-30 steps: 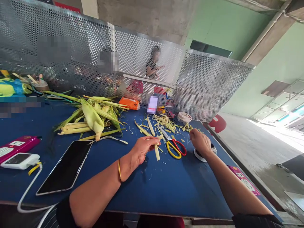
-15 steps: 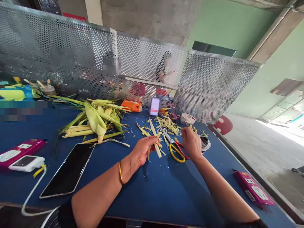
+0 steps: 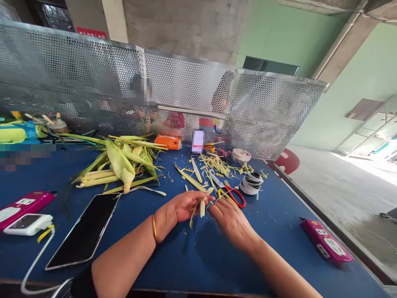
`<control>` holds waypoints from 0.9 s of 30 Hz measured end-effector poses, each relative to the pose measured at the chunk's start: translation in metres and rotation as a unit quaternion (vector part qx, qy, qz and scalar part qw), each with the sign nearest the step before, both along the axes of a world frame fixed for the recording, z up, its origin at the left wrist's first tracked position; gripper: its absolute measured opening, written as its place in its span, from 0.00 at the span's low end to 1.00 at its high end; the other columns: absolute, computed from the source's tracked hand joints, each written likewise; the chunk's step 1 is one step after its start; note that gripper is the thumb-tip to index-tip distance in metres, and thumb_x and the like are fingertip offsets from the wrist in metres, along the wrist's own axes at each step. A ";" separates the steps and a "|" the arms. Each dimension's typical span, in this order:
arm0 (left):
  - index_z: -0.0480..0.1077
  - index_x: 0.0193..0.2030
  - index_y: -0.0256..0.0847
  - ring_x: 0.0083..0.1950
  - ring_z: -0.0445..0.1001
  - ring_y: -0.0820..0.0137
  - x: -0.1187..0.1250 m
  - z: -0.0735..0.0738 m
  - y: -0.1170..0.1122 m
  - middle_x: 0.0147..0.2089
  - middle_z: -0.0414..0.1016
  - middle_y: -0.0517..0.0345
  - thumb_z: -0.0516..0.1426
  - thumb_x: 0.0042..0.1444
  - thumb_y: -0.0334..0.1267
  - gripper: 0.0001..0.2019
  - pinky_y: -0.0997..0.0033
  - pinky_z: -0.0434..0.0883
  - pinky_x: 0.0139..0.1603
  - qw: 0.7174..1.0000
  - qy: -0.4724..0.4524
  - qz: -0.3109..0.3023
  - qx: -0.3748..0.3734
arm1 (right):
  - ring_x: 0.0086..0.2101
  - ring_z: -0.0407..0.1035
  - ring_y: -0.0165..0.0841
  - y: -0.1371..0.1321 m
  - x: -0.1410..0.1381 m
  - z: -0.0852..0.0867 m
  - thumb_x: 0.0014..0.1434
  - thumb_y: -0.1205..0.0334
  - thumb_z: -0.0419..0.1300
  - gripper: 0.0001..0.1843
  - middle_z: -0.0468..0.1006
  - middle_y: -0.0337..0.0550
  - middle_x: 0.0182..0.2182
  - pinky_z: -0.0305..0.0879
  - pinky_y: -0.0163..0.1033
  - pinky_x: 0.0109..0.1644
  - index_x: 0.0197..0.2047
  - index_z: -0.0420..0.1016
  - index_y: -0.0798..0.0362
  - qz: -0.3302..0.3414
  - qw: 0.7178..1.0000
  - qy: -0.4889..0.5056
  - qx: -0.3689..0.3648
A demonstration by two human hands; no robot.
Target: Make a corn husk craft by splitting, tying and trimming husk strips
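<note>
My left hand [image 3: 187,206] is closed on a small bundle of pale corn husk [image 3: 202,208], pinched between thumb and fingers, with a brown frayed strip hanging below. Close beside it, my right hand [image 3: 231,221] has its fingers curled together; a thin pale strand shows near its fingertips, but what they hold is hidden. Scissors [image 3: 238,196] with one red and one yellow handle lie just beyond the right hand, partly covered by it. A spool of white thread [image 3: 250,184] stands to their right. Cut husk strips [image 3: 196,170] and a heap of shreds [image 3: 218,164] lie ahead.
A pile of green corn husks [image 3: 120,163] lies left of centre, near a black-screened tablet [image 3: 85,231]. Magenta devices [image 3: 328,242] sit at both sides. An orange packet [image 3: 168,142], a lit phone [image 3: 197,140] and a white roll [image 3: 241,155] stand before a perforated metal screen [image 3: 186,82].
My right hand has come left and nearer, from beside the thread spool to the husk bundle, uncovering the spool. A long husk strip near my left hand now lies on the table.
</note>
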State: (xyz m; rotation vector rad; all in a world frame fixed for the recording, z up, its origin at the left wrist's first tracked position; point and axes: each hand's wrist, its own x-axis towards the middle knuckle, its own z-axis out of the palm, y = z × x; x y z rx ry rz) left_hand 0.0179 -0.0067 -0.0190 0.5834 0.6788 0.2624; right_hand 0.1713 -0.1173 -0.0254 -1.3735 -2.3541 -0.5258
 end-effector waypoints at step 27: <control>0.73 0.35 0.29 0.24 0.75 0.74 -0.018 0.013 0.023 0.28 0.79 0.51 0.58 0.56 0.27 0.03 0.77 0.74 0.27 0.998 0.014 0.053 0.027 | 0.44 0.73 0.46 0.041 0.060 -0.004 0.54 0.71 0.57 0.25 0.77 0.60 0.43 0.62 0.41 0.43 0.57 0.67 0.63 -0.355 0.898 0.061 -0.252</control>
